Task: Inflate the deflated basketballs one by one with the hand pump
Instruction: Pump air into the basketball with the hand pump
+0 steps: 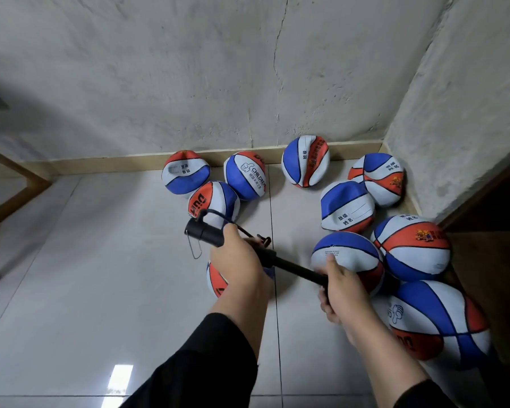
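My left hand (237,257) grips the black barrel of the hand pump (208,232), held above the floor. My right hand (340,285) grips the pump's handle at the end of the drawn-out black rod (298,269). A thin hose loops from the barrel's far end back toward my left hand. A red, white and blue basketball (215,279) lies on the floor under my left wrist, mostly hidden. Where the hose ends I cannot tell. Several more balls, some dented and flat like the one at mid right (346,206), lie around.
Balls cluster along the skirting board (100,163) and in the right corner, with rounder ones (412,248) close to my right hand. A rough concrete wall rises behind. A dark wooden frame (483,201) stands at right, another wooden frame at far left. Grey tiled floor (100,290) spreads to the left.
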`<move>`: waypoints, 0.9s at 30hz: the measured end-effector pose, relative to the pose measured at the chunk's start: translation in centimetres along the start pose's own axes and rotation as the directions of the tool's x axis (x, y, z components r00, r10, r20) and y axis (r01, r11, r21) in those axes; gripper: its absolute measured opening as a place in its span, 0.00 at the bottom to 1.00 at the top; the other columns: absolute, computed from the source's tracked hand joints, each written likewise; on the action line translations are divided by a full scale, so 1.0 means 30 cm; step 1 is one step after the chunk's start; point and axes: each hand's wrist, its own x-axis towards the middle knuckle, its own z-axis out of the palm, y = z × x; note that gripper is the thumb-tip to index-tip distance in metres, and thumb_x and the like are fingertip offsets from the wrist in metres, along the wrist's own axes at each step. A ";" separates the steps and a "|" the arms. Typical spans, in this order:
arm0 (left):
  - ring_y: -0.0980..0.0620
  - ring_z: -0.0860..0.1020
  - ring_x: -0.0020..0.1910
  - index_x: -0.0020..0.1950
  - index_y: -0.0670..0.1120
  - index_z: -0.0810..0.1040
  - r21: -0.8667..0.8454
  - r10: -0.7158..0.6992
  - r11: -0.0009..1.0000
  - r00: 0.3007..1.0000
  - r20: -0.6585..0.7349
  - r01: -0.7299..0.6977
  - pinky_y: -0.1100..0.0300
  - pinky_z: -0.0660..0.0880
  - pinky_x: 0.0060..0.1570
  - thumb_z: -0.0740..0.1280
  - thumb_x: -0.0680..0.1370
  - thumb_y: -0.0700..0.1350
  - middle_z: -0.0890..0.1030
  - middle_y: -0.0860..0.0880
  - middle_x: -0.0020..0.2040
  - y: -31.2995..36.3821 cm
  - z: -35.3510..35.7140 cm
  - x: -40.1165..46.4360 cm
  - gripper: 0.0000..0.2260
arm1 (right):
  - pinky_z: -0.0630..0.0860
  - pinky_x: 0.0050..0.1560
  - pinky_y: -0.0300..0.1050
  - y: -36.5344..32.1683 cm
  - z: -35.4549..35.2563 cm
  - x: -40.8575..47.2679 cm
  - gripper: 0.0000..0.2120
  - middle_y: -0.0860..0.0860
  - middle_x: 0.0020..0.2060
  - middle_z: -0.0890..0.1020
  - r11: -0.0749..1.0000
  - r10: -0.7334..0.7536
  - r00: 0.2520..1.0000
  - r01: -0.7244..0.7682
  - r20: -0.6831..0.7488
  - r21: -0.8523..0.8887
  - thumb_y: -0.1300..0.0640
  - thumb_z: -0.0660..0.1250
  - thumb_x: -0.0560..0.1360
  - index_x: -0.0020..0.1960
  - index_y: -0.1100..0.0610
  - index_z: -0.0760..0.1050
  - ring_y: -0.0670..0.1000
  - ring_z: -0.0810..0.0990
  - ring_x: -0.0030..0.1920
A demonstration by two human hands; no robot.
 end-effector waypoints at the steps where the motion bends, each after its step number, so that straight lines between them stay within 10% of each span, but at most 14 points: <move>1: 0.51 0.75 0.21 0.46 0.42 0.75 -0.012 0.003 1.000 1.000 -0.015 -0.003 0.63 0.72 0.19 0.63 0.80 0.48 0.78 0.46 0.28 0.011 -0.005 0.007 0.09 | 0.58 0.22 0.33 0.012 -0.014 0.008 0.25 0.55 0.26 0.70 1.000 0.021 1.000 -0.021 -0.007 0.005 0.41 0.53 0.85 0.53 0.58 0.80 0.50 0.65 0.20; 9: 0.44 0.78 0.32 0.51 0.40 0.78 -0.040 -0.040 0.998 0.998 0.041 0.041 0.44 0.82 0.38 0.63 0.76 0.54 0.80 0.45 0.30 -0.013 0.008 -0.001 0.17 | 0.61 0.25 0.38 -0.048 0.064 -0.008 0.22 0.54 0.28 0.70 0.995 -0.088 0.996 0.089 0.026 -0.037 0.42 0.52 0.86 0.53 0.55 0.77 0.52 0.66 0.24; 16: 0.46 0.75 0.27 0.47 0.40 0.75 -0.026 -0.007 1.000 0.998 0.059 0.009 0.57 0.73 0.29 0.62 0.77 0.47 0.79 0.44 0.29 -0.057 0.028 -0.061 0.10 | 0.72 0.44 0.51 -0.037 0.157 -0.011 0.26 0.56 0.36 0.79 0.958 -0.240 0.971 0.236 -0.002 -0.161 0.40 0.51 0.84 0.44 0.57 0.77 0.57 0.78 0.40; 27: 0.48 0.74 0.20 0.43 0.42 0.71 -0.056 -0.002 0.998 1.000 -0.011 0.001 0.62 0.73 0.21 0.63 0.80 0.47 0.77 0.47 0.23 0.027 -0.007 0.031 0.10 | 0.61 0.24 0.36 0.002 0.016 0.006 0.22 0.54 0.24 0.72 0.996 -0.058 0.998 0.058 0.000 -0.061 0.41 0.54 0.85 0.54 0.54 0.80 0.51 0.67 0.22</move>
